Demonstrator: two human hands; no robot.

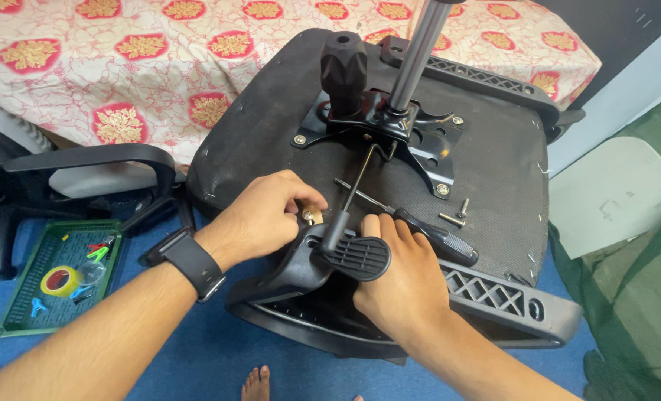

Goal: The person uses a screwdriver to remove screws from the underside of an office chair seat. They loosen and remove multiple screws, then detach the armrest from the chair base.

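From the head camera, a black chair seat (494, 163) lies upside down on the blue floor (197, 349), so its metal plate (419, 145) and pole (418, 52) face up and are easy to reach. The left hand (264, 215) is curled tight on a small brass bolt (312, 216) at the armrest (301, 271), at about 7 o'clock from the plate. The right hand (401, 278) presses flat on the armrest to keep it from sliding; its fingers lie beside a screwdriver (419, 230). I cannot tell if it holds anything. Two loose bolts (457, 214) wait at 4 o'clock. A green tray (18, 297) with tape sits far left. The bolt's hole is hidden by fingers. The pole's top is cut off.
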